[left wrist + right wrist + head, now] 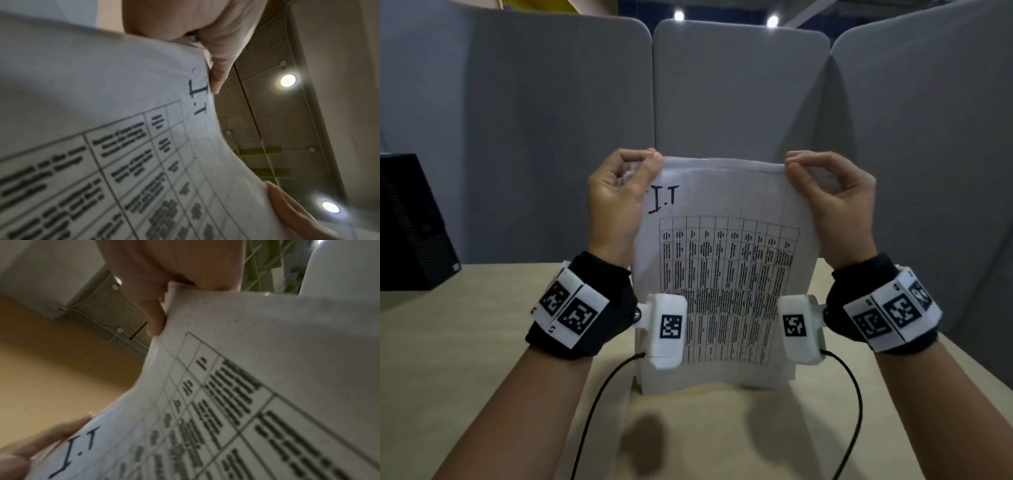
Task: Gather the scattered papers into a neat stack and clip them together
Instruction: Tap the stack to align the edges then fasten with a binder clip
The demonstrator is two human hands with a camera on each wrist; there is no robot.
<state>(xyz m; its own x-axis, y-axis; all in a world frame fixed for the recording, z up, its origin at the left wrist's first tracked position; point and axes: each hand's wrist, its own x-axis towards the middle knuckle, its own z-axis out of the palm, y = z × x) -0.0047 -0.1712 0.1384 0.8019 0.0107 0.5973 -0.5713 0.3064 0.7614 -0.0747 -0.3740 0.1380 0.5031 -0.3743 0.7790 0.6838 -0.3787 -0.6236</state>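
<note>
A stack of white papers [722, 260] stands upright on its bottom edge on the beige table [482, 308]. The front sheet carries a printed table and a handwritten "I.T" [663, 202]. My left hand [619, 192] pinches the stack's top left corner. My right hand [828, 198] pinches the top right corner. In the left wrist view the papers [123, 113] fill the frame, with my left hand's thumb [218, 65] along the edge. In the right wrist view the papers [267, 353] curve under my right thumb [156, 311]. No clip is in view.
Grey partition panels [739, 85] wall the desk at the back and sides. A black box [410, 222] stands at the far left of the table. Black cables [599, 394] trail from the wrist cameras toward me.
</note>
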